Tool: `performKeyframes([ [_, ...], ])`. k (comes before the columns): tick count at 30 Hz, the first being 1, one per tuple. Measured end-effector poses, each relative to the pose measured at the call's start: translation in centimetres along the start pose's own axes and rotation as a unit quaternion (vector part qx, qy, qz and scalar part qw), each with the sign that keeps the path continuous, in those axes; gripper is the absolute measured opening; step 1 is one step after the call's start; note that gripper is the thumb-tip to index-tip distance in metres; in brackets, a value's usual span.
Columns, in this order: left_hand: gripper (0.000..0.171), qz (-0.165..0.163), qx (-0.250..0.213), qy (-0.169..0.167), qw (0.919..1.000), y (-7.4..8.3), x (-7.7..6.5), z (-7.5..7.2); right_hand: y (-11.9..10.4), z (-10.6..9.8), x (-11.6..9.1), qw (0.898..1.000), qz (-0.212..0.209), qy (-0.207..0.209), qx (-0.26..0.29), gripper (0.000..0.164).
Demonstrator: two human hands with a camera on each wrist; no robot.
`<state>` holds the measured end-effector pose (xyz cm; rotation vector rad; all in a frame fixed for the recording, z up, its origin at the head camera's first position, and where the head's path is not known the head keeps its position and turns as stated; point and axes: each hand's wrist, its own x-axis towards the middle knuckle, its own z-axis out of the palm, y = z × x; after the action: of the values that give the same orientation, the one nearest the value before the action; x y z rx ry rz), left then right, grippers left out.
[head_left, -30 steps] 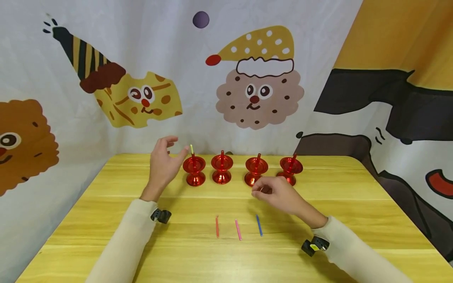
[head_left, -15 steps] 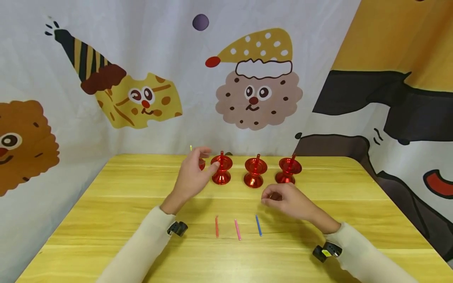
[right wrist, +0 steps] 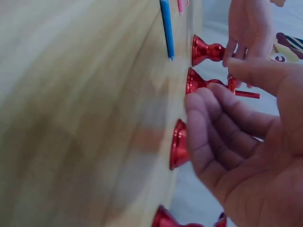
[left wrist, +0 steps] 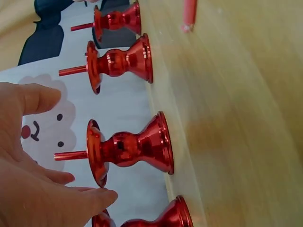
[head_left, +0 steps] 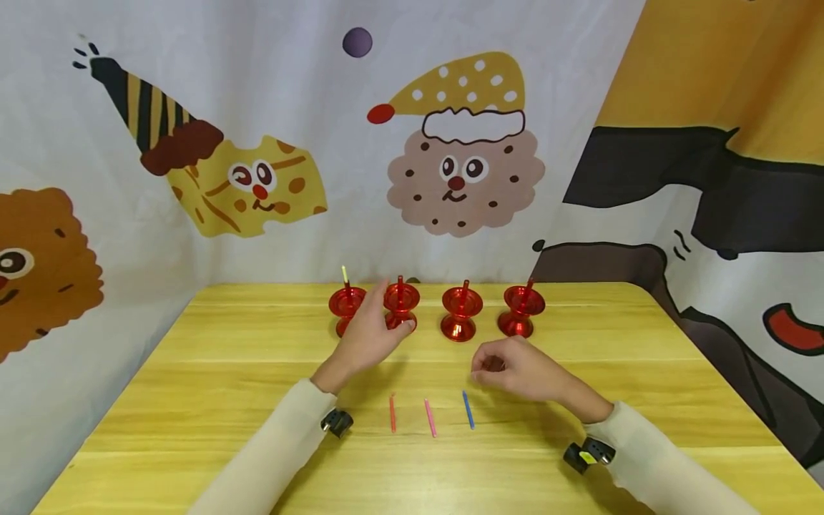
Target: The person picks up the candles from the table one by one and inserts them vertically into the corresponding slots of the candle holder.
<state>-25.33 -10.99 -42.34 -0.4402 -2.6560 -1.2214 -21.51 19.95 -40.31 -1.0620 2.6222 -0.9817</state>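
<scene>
4 red holders point(head_left: 458, 315) stood in a row; our left hand point(head_left: 372, 335), fingers loose and holding nothing, neared holder 2 point(head_left: 400, 303) and, we judged, might topple it; right hand point(head_left: 518, 368) hovered curled, empty, above the blue candle point(head_left: 468, 410).

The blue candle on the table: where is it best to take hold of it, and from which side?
Pinch the blue candle at mid-length, from above. It lies flat on the table, thin, apart from the pink candle, so a fingertip grip across its sides likely suits best.
</scene>
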Motion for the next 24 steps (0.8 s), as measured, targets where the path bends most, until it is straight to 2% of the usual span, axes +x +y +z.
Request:
performKeyframes([
  [2, 0.094, -0.001, 0.006, -0.006, 1.0, -0.1, 0.4, 0.3, -0.1, -0.1, 0.0, 1.0, 0.003, -0.014, -0.016, 0.011],
  [3, 0.096, -0.009, 0.0, -0.016, 0.9998, 0.4, 0.3, 0.2, -0.2, -0.1, -0.1, 0.999, 0.004, -0.022, -0.023, 0.012],
  [7, 0.103, -0.045, -0.018, -0.04, 0.998, 0.8, 0.8, 0.5, -0.3, 0.2, -0.3, 0.998, 0.006, -0.05, -0.023, 0.018],
  [11, 0.108, -0.049, -0.018, -0.037, 0.9979, -1.4, 1.8, 1.9, -0.2, 0.8, -0.5, 0.998, -0.004, -0.062, -0.013, 0.023],
  [14, 0.108, -0.048, -0.027, -0.036, 0.9978, -2.4, 2.3, 2.3, -0.1, 1.2, -0.5, 0.998, -0.007, -0.061, -0.011, 0.028],
  [19, 0.105, -0.075, -0.051, -0.051, 0.9946, -0.8, 2.0, 1.4, -0.2, 1.9, -0.3, 0.998, -0.01, -0.062, -0.022, 0.035],
  [21, 0.102, -0.092, -0.066, -0.061, 0.9917, 0.3, 1.8, 0.8, -0.3, 2.0, -0.3, 0.998, -0.01, -0.065, -0.023, 0.035],
  [24, 0.102, -0.116, -0.081, -0.079, 0.9868, 0.9, 1.9, 0.4, -0.3, 1.9, -0.2, 0.997, -0.012, -0.072, -0.011, 0.03],
])
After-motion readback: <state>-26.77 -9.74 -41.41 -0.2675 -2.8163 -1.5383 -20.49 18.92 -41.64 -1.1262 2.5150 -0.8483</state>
